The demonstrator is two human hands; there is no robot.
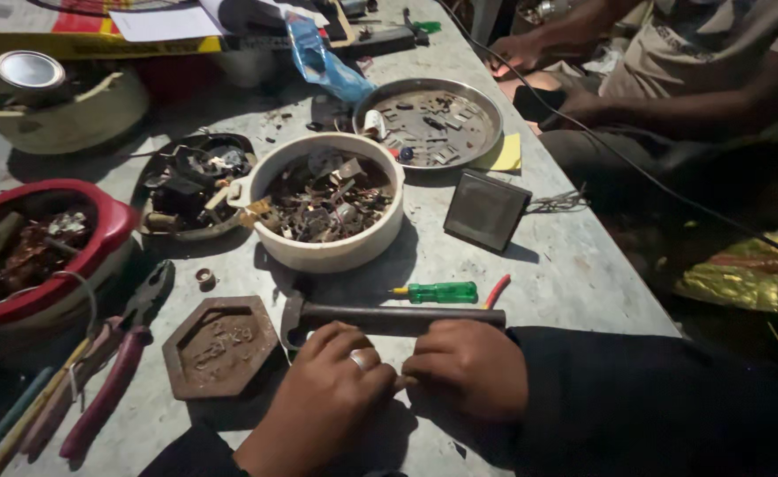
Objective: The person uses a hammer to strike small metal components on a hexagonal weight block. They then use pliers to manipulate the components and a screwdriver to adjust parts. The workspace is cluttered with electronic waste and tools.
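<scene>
My left hand (323, 397), with a ring on one finger, and my right hand (467, 367) meet at the near edge of the grey table (574, 265), fingertips pinched together on a small part that I cannot make out. Just beyond them lies a dark metal hammer (389, 318) with its head to the left. A green-handled screwdriver (438, 292) rests past the hammer. A rusty hexagonal weight (219, 346) sits left of my left hand.
A white bowl (327, 252) of metal scrap stands in the middle, a steel plate (486, 110) of small parts behind it, a red bowl (98, 247) at left. Red-handled pliers (111, 380) lie near left. A dark square plate (486, 210) rests at right. Another person sits at far right.
</scene>
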